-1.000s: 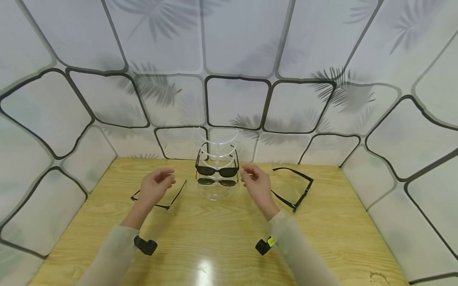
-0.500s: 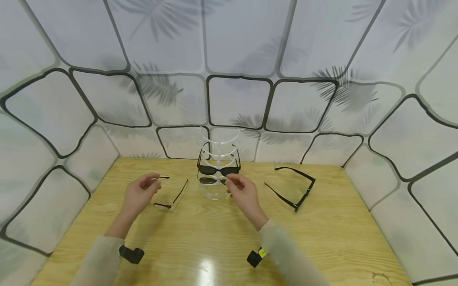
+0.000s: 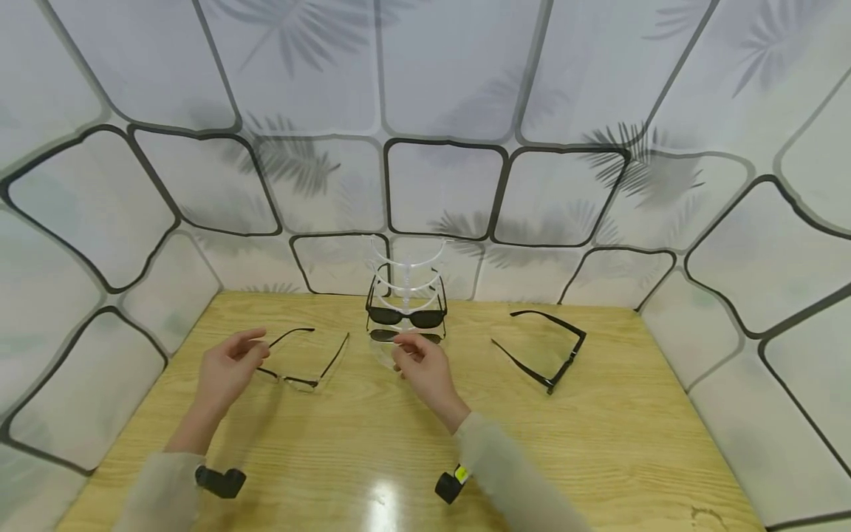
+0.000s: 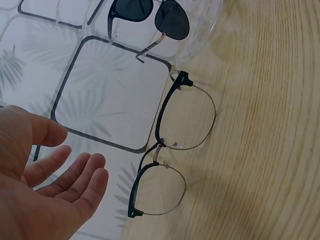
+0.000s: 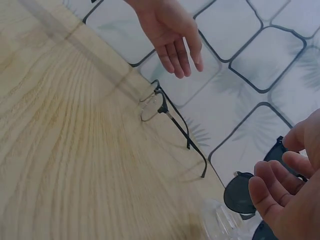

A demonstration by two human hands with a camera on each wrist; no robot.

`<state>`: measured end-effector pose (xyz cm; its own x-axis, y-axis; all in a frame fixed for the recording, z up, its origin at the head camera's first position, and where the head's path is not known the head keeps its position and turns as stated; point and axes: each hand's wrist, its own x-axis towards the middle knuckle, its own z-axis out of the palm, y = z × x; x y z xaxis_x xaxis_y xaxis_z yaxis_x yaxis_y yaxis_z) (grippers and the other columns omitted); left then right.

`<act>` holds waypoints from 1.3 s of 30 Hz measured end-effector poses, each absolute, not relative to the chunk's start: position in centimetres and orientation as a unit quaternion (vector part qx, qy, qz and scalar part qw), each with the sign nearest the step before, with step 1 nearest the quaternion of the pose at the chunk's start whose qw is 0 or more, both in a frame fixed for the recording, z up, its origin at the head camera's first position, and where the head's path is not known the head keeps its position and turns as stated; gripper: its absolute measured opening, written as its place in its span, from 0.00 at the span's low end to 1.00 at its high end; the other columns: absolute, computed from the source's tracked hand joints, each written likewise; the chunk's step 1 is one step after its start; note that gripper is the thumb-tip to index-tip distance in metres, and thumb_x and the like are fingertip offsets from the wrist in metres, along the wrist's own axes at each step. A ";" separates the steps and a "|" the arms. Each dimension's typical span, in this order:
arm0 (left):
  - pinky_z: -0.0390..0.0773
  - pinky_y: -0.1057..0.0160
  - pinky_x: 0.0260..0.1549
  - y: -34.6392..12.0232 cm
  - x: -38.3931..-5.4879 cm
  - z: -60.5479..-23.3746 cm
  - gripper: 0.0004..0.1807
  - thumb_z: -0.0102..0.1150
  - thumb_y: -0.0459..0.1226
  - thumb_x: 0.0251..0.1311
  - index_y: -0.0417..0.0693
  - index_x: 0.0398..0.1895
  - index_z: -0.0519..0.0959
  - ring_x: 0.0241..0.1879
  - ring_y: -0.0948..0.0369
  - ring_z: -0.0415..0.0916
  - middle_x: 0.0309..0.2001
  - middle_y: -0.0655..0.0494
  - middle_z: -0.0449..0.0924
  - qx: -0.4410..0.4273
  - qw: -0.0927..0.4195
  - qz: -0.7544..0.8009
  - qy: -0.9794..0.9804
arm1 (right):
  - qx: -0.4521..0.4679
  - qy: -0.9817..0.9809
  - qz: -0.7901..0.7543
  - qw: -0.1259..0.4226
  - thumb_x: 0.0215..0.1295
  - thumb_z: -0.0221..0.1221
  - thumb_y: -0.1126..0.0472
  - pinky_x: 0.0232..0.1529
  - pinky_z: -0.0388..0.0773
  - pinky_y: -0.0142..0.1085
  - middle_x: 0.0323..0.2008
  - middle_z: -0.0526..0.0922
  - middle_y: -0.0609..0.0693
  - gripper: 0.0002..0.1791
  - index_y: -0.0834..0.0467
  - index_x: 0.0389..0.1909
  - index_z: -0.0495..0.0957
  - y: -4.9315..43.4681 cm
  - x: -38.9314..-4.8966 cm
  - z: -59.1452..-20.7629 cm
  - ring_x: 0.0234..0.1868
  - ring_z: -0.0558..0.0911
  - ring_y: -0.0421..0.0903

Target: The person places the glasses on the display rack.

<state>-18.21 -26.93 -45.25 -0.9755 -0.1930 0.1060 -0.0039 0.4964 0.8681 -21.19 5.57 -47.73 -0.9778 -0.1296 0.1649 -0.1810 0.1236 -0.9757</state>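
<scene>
On the wooden table: one clear tiered stand, bearing black sunglasses and, just beneath them, dark-lensed sunglasses. Before the stand: right hand, fingers loosely bent, thumb apart from them; contact with the dark-lensed sunglasses cannot be told. Left of the stand: one pair half-rim glasses, temples unfolded; beyond them, further from the stand, left hand, fingers relaxed, thumb spread from them. Right of the stand: one pair black-framed glasses, temples unfolded.

Booth-like space: wooden table, patterned walls
</scene>
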 end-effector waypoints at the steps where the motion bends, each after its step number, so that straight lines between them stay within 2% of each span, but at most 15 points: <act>1: 0.83 0.72 0.35 -27.1 -18.2 -45.3 0.23 0.58 0.40 0.76 0.35 0.67 0.78 0.34 0.81 0.79 0.45 0.54 0.89 0.061 0.097 -0.496 -0.860 | 0.102 -0.750 0.654 0.014 0.73 0.62 0.67 0.32 0.86 0.37 0.40 0.87 0.65 0.12 0.69 0.53 0.84 5.3 -21.2 -47.9 0.33 0.88 0.55; 3: 0.82 0.72 0.35 -27.5 -18.1 -45.4 0.24 0.58 0.41 0.76 0.35 0.67 0.78 0.35 0.81 0.78 0.46 0.52 0.89 0.067 0.101 -0.490 -0.863 | 0.102 -0.747 0.657 0.003 0.73 0.62 0.66 0.33 0.87 0.40 0.41 0.87 0.65 0.12 0.67 0.53 0.84 4.7 -21.1 -48.1 0.34 0.88 0.55; 7: 0.80 0.75 0.34 -28.1 -18.0 -45.6 0.24 0.59 0.42 0.76 0.36 0.67 0.79 0.35 0.84 0.76 0.45 0.55 0.88 0.083 0.110 -0.477 -0.868 | 0.110 -0.748 0.654 -0.020 0.74 0.62 0.65 0.37 0.88 0.46 0.43 0.87 0.64 0.13 0.66 0.55 0.84 3.6 -20.9 -48.2 0.37 0.88 0.58; 9: 0.78 0.77 0.35 -28.4 -17.9 -45.7 0.24 0.58 0.43 0.76 0.37 0.67 0.79 0.36 0.86 0.74 0.47 0.53 0.88 0.092 0.113 -0.466 -0.873 | 0.124 -0.749 0.651 -0.027 0.74 0.61 0.65 0.36 0.88 0.42 0.43 0.87 0.65 0.14 0.66 0.56 0.83 3.2 -20.8 -48.3 0.38 0.88 0.61; 13: 0.77 0.79 0.34 -28.8 -17.8 -46.1 0.23 0.57 0.43 0.77 0.39 0.67 0.79 0.36 0.90 0.69 0.54 0.40 0.86 0.107 0.117 -0.447 -0.881 | 0.141 -0.745 0.652 -0.031 0.73 0.62 0.65 0.32 0.82 0.28 0.43 0.86 0.67 0.15 0.67 0.56 0.83 2.3 -20.6 -48.6 0.38 0.88 0.65; 15: 0.76 0.78 0.34 -29.0 -17.8 -46.3 0.23 0.56 0.43 0.77 0.40 0.67 0.79 0.36 0.91 0.67 0.57 0.35 0.84 0.114 0.117 -0.440 -0.883 | 0.142 -0.743 0.653 -0.033 0.73 0.62 0.66 0.30 0.79 0.25 0.42 0.86 0.67 0.15 0.68 0.56 0.83 1.9 -20.5 -48.7 0.38 0.88 0.66; 23: 0.74 0.80 0.33 -29.8 -18.0 -47.4 0.23 0.57 0.43 0.76 0.38 0.67 0.79 0.34 0.90 0.65 0.59 0.33 0.84 0.141 0.117 -0.434 -0.882 | 0.139 -0.752 0.642 -0.052 0.73 0.61 0.67 0.29 0.78 0.25 0.43 0.86 0.66 0.16 0.69 0.57 0.82 0.2 -20.8 -49.7 0.39 0.88 0.68; 28: 0.75 0.79 0.32 -30.3 -18.2 -48.1 0.24 0.57 0.43 0.76 0.37 0.67 0.79 0.33 0.90 0.66 0.57 0.35 0.86 0.146 0.104 -0.435 -0.883 | 0.147 -0.769 0.618 -0.066 0.72 0.62 0.64 0.30 0.78 0.25 0.42 0.87 0.63 0.18 0.68 0.58 0.82 -0.5 -20.8 -49.9 0.37 0.89 0.62; 31: 0.77 0.75 0.31 -30.4 -18.3 -48.2 0.24 0.55 0.43 0.76 0.37 0.67 0.79 0.32 0.87 0.69 0.54 0.36 0.87 0.143 0.095 -0.429 -0.887 | 0.153 -0.777 0.606 -0.073 0.72 0.63 0.63 0.31 0.78 0.25 0.42 0.88 0.61 0.18 0.67 0.58 0.82 -0.9 -20.9 -50.2 0.34 0.88 0.54; 35: 0.77 0.69 0.29 -30.4 -18.2 -48.2 0.25 0.53 0.45 0.77 0.37 0.68 0.78 0.35 0.76 0.76 0.54 0.34 0.87 0.140 0.079 -0.423 -0.892 | 0.156 -0.785 0.594 -0.088 0.71 0.62 0.62 0.33 0.79 0.26 0.43 0.88 0.59 0.19 0.66 0.60 0.82 -1.5 -20.8 -50.5 0.31 0.85 0.41; 39: 0.77 0.67 0.29 -30.3 -18.2 -48.3 0.26 0.52 0.45 0.78 0.37 0.69 0.77 0.39 0.64 0.81 0.56 0.32 0.86 0.133 0.069 -0.422 -0.894 | 0.152 -0.788 0.587 -0.102 0.72 0.62 0.62 0.33 0.79 0.28 0.44 0.88 0.56 0.20 0.64 0.62 0.82 -2.0 -20.6 -50.6 0.32 0.84 0.39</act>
<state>-18.20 -30.31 -48.26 -0.9548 -0.2971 0.0112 -0.1801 0.6078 0.7734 -20.58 -1.96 -50.58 -0.9326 -0.3605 0.0172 -0.1198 0.2643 -0.9570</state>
